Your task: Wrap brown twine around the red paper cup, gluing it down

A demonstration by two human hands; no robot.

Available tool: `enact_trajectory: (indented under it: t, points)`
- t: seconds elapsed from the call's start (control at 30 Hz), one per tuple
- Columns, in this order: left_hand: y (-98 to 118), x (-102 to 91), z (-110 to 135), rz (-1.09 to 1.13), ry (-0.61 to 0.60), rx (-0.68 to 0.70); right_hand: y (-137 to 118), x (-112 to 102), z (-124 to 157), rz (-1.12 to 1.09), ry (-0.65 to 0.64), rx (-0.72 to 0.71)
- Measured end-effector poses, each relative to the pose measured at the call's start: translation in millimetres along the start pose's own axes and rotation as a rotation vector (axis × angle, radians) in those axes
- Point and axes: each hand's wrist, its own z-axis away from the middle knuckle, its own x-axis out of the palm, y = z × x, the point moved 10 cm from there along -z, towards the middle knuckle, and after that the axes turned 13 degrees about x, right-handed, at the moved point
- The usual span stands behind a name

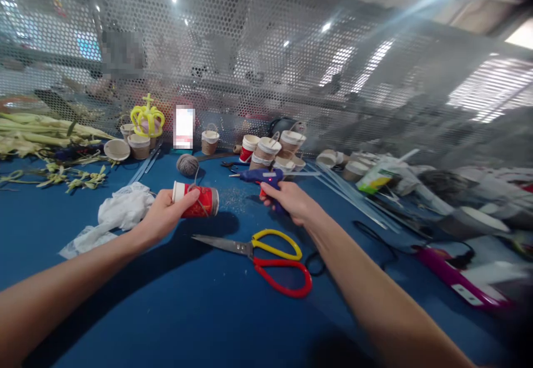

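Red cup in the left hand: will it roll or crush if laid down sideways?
The red cup looks round and tapered, so it may roll in a curve. It seems thin paper, likely light and easily dented.

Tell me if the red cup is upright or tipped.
Tipped: the left hand holds the red cup on its side, white rim pointing left.

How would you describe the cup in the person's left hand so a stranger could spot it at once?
Start at the blue table and find the left hand, just beyond the yellow-and-red scissors. The cup it holds lies sideways and is bright red with a white rim, unlike the brown cups standing by the mesh wall.
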Motion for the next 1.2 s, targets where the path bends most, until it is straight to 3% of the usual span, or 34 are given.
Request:
enact_trajectory:
  t: [0.23,0.4,0.47,0.6,0.7,0.77,0.93,1.07,1.2]
  points:
    - [6,8.4,4,-0.024,-0.086,0.013,26,5,-29,0.219,0.121,0.070]
    - [10,19.2,8,-0.050,-0.174,0.028,-4,4,-7,0.297,0.177,-0.077]
    - [10,25.0,11,-0.027,-0.209,0.009,-22,21,6,0.300,0.067,-0.147]
    - [11,36.7,20,-0.010,-0.301,0.009,-46,78,35,0.248,-0.315,-0.219]
    - [12,39.4,24,-0.088,-0.342,0.046,-52,121,60,-0.022,-0.737,-0.136]
    - [10,42.3,26,-0.136,-0.382,0.060,-61,129,70,-0.222,-0.858,-0.118]
    - [3,45.3,26,-0.112,-0.411,-0.022,-72,113,68,-0.404,-0.746,-0.165]
    - [-4,38.1,25,0.076,-0.296,-0.178,-78,92,62,-0.440,-0.625,-0.263]
    - [-15,36.1,28,0.271,-0.206,-0.362,-79,73,58,-0.476,-0.541,-0.270]
